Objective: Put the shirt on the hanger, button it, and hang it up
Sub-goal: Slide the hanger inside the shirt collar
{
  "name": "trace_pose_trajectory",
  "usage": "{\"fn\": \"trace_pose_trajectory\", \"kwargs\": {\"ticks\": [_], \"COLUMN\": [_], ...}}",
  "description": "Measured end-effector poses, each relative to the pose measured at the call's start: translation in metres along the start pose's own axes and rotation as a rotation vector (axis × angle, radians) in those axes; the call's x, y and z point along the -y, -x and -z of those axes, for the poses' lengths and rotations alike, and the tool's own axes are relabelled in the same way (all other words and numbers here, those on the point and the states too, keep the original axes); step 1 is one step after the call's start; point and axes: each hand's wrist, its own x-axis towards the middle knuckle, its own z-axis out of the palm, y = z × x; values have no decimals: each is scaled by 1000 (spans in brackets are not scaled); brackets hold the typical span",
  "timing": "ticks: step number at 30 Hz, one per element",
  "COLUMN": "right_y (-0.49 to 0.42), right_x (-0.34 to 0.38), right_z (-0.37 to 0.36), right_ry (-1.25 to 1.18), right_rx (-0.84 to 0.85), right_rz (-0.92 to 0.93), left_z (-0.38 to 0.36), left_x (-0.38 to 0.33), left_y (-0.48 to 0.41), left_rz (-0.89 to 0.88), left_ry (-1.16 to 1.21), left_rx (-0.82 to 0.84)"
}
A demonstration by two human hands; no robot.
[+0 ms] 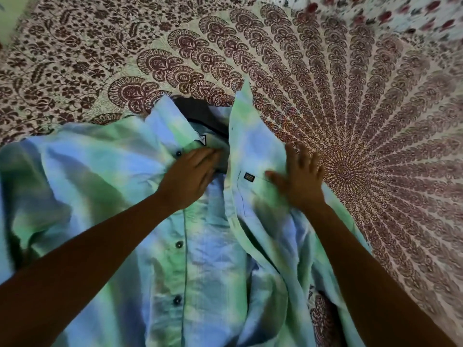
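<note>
A patterned bedspread (350, 108) fills the view. The tie-dye shirt (120, 186) lies on it, unbuttoned, spreading from the centre toward 7 o'clock, with its collar toward 12. One front panel is folded back toward 5 o'clock, its edge running up to a point at 12.

The left hand (193, 171) lies on the button placket just below the collar, fingers straight and together, tips slid into the gap at the neck. The right hand (298, 176) presses flat on the folded-back panel at 3 o'clock of centre, fingers spread, gripping nothing.

A dark shape inside the collar, probably the hanger (198, 113), shows at 11 o'clock; motion blur hides its outline. Three dark buttons (179, 244) run down the placket. A small dark label (248, 176) sits beside the right thumb.
</note>
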Motion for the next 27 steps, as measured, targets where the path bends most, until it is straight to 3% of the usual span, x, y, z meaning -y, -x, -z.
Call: {"fn": "trace_pose_trajectory", "kwargs": {"ticks": [2,4,8,13,18,24,26,27], "right_y": [6,11,9,1,-1,-4,-9,-10], "right_x": [-1,0,-2,3,22,33,35,35], "right_z": [-11,-13,-6,-1,-3,0,-5,-11], "right_ry": [94,139,213,236,275,20,128,221], "right_rx": [82,42,27,24,45,-255,-196,-159], "right_rz": [62,84,167,220,307,282,314,376], "left_z": [2,3,-2,-11,-6,7,16,19], "left_x": [-21,-44,-58,-51,-52,-32,-24,-16], "left_y": [5,-2,-27,6,49,17,0,-8], "left_rz": [107,170,263,725,670,661,599,578], "left_ry": [280,475,392,501,481,264,169,102], "left_rx": [-71,-112,-114,-221,-191,-522,-561,-503]}}
